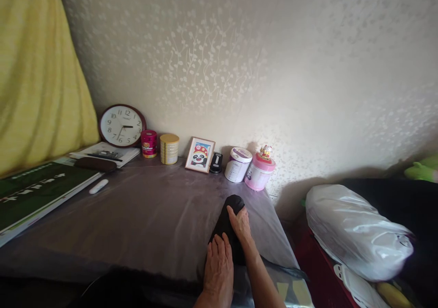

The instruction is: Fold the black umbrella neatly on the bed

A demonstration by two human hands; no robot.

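Note:
A long black fabric bundle point(234, 202) lies on the table near its right end; its exact kind cannot be made out. My left hand point(219, 262) rests flat on the near left part of the bundle, fingers stretched out. Farther up, my right hand point(241, 225) curls over the bundle's right side, its thumb on top and the other fingers partly hidden. From under my right forearm a dark strap-like strip point(285, 269) runs to the table's right edge.
Along the wall stand a clock point(122, 125), a red can point(148, 143), a yellow can point(169, 149), a framed panda picture point(200, 154), a white tub point(237, 165) and a pink tub point(259, 173). A green board point(44, 189) lies left; a plastic bag point(356, 230) sits right.

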